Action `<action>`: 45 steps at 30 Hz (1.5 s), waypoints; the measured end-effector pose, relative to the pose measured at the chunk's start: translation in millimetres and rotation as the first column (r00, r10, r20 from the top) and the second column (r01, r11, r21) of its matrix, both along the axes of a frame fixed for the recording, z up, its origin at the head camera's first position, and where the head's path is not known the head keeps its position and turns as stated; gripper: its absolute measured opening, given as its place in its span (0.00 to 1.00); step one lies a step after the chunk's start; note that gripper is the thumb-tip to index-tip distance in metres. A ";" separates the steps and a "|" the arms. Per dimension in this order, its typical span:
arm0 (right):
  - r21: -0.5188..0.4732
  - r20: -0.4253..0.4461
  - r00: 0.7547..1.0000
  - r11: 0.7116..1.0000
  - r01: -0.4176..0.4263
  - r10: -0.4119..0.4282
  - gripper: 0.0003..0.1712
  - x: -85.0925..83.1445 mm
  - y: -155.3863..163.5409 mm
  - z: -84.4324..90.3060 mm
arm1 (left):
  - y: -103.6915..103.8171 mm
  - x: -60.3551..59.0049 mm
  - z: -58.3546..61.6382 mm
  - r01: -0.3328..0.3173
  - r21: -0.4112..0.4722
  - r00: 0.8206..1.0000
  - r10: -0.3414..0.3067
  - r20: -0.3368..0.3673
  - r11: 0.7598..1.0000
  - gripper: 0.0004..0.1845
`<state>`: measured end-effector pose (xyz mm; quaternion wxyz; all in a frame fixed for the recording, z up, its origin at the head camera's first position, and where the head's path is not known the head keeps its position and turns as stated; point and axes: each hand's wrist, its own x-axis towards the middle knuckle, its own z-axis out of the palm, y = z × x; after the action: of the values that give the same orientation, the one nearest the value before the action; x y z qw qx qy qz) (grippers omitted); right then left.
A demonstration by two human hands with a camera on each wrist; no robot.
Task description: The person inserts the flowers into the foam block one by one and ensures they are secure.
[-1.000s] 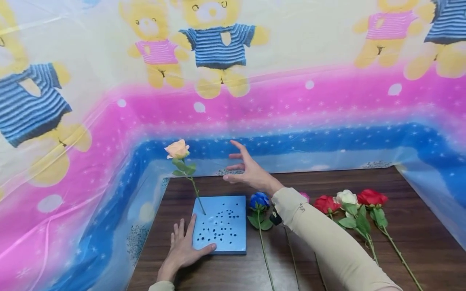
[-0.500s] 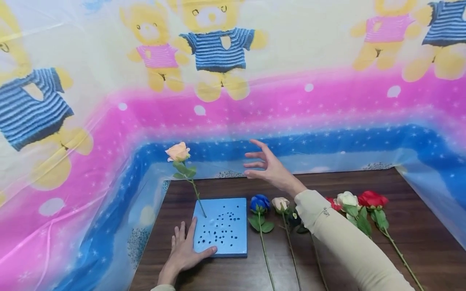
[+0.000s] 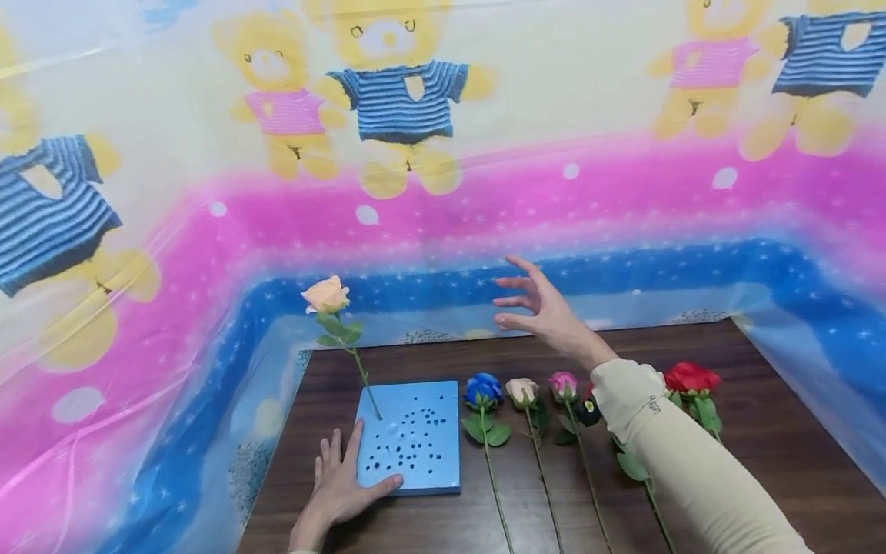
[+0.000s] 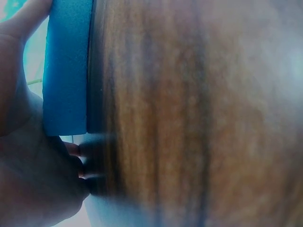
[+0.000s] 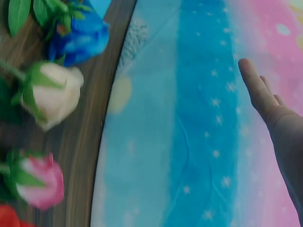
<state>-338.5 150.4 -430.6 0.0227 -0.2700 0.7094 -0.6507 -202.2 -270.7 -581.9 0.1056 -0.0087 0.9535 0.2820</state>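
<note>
My left hand (image 3: 339,485) rests against the near left corner of a blue foam block (image 3: 446,450) dotted with holes. Its thumb lies on the top, and its fingers reach along the left side. From the block's far left part rises a peach rose (image 3: 326,295), its stem in the foam and leaning left. My right hand (image 3: 554,312) hovers empty over the table's far edge, fingers spread and slightly bent. Below it lie a blue rose (image 3: 482,390), a cream rose (image 3: 522,391) and a pink rose (image 3: 564,385). In the right wrist view, these blooms (image 5: 57,92) sit apart from the hand.
Further right, a red rose (image 3: 692,377) and a white rose (image 3: 652,375) lie partly behind my right sleeve (image 3: 692,454). All are on a dark wooden table (image 3: 768,408). A bear-print cloth (image 3: 623,185) hangs round the back and sides.
My right hand has moved right, away from the peach rose, fingers still spread. The cream and pink roses have come out from behind the sleeve. The left hand has stayed on the block.
</note>
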 end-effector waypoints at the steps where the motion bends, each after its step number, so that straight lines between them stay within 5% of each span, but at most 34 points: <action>1: 0.004 -0.008 1.000 1.000 0.003 -0.003 0.59 -0.1 4.4 1.4 | -0.7 0.5 -0.9 -0.003 0.000 1.000 0.003 0.005 1.000 0.74; 23: 0.038 -0.036 0.983 0.982 0.183 -0.182 0.61 29.0 113.5 27.7 | -3.9 3.5 -6.5 -0.003 0.010 1.000 0.003 0.021 1.000 0.74; 34: 0.043 -0.044 0.973 0.972 0.229 -0.227 0.60 51.3 176.6 25.0 | -0.8 2.0 -4.4 0.006 0.012 0.999 -0.007 0.033 1.000 0.74; 45: -0.078 0.006 0.973 0.970 0.231 -0.231 0.58 62.9 230.6 14.0 | -2.4 1.2 2.4 0.007 -0.003 1.000 -0.007 0.021 1.000 0.74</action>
<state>-275.6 381.0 -416.6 -0.0650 -0.1875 0.7099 -0.6758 -201.0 -273.2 -579.5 0.1167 -0.0085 0.9528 0.2800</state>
